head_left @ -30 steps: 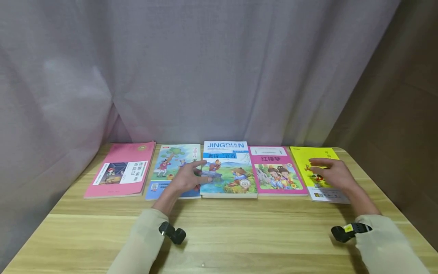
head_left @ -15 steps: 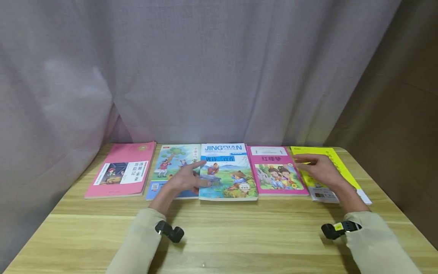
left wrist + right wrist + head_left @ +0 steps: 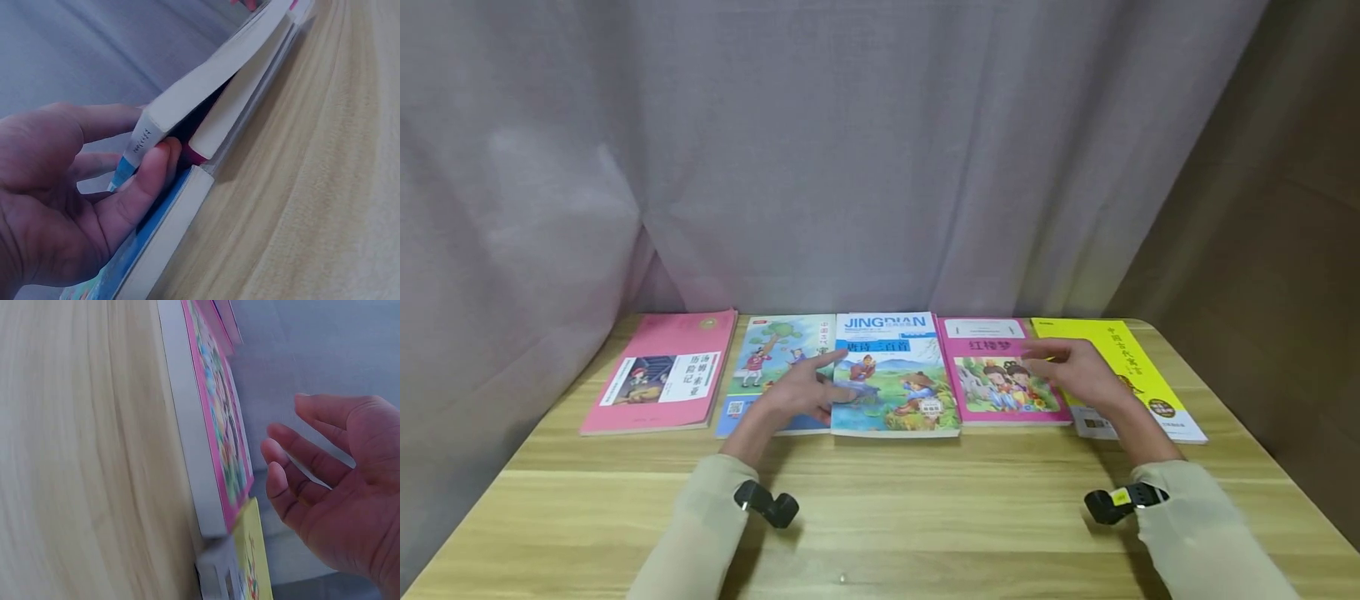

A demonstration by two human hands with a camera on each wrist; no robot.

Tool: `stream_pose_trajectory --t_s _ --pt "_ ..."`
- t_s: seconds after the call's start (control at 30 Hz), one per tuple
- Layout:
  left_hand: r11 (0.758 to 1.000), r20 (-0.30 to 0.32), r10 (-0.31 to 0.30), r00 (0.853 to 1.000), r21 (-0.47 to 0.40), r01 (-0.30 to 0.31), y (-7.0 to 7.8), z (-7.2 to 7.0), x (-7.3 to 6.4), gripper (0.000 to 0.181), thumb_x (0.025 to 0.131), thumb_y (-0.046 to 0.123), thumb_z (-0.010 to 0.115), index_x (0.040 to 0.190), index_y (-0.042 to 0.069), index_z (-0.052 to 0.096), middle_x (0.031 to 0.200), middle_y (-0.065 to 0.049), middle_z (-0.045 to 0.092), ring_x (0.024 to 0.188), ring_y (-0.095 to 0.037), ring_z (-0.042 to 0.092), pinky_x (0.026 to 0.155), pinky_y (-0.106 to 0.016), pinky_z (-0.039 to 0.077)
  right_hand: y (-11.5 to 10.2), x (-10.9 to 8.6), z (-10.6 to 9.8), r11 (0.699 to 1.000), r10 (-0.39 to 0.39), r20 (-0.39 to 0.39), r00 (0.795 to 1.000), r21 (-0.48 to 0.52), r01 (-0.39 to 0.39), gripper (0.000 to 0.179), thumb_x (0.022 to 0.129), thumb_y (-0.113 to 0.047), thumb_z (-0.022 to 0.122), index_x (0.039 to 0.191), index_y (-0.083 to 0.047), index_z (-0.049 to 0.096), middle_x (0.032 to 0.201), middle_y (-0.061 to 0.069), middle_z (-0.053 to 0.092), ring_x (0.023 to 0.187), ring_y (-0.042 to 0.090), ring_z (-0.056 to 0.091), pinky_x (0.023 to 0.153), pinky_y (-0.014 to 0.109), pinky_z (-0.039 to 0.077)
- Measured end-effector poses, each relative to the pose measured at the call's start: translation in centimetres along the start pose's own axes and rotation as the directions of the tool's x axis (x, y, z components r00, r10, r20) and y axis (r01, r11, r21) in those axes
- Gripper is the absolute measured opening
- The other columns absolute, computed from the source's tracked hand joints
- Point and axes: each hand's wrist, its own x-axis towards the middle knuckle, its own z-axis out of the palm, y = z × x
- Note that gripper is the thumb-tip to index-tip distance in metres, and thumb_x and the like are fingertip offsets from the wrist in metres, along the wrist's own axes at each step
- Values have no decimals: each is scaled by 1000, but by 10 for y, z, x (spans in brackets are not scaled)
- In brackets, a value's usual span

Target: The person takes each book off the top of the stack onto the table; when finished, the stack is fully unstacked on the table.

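My left hand (image 3: 797, 392) pinches the left edge of a thick storybook with a blue JINGDIAN title (image 3: 898, 387), thumb below and fingers above. The left wrist view shows that book's spine edge raised between the fingers (image 3: 109, 122) and thumb. Beneath it, a book with a magenta edge (image 3: 219, 125) appears in the gap. Over the right part of a magenta storybook (image 3: 985, 333) hovers my right hand (image 3: 1082, 375), fingers loosely bent and holding nothing. In the right wrist view, a gap separates these fingers from the magenta book's cover (image 3: 222, 431).
A blue book with a tree picture (image 3: 767, 354) lies partly behind the left hand. A pink book (image 3: 662, 337) is at the far left, a yellow book (image 3: 1120, 358) at the right. All lie on a wooden table (image 3: 925, 517) before a grey curtain (image 3: 850, 167).
My right hand has moved left from over the yellow book to the magenta one, and the yellow book shows more. The JINGDIAN book has shifted slightly left and nearer with my left hand.
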Motion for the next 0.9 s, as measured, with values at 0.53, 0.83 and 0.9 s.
stream_pose_trajectory --t_s 0.53,0.83,0.9 --pt "1000 4 -1 1000 -18 1 -3 -9 1 77 100 18 74 166 22 36 111 -20 71 70 -22 71 65 -35 65 -27 7 36 994 -75 23 997 80 73 54 102 -35 70 151 -13 60 142 23 64 113 35 65 83 30 58" --pt "1000 45 -6 999 -23 7 -3 -16 -3 80 100 16 74 168 22 32 110 -18 66 71 -21 70 61 -32 63 -33 11 49 986 -131 29 991 103 128 50 101 -29 73 148 -13 63 141 21 66 117 36 66 84 32 59" --pt "1000 52 -2 999 -20 3 -4 -17 -3 81 100 16 74 168 22 30 112 -19 64 69 -20 68 60 -32 63 -36 12 54 986 -146 20 989 88 144 50 100 -29 74 146 -13 64 139 21 68 119 38 66 86 35 60"
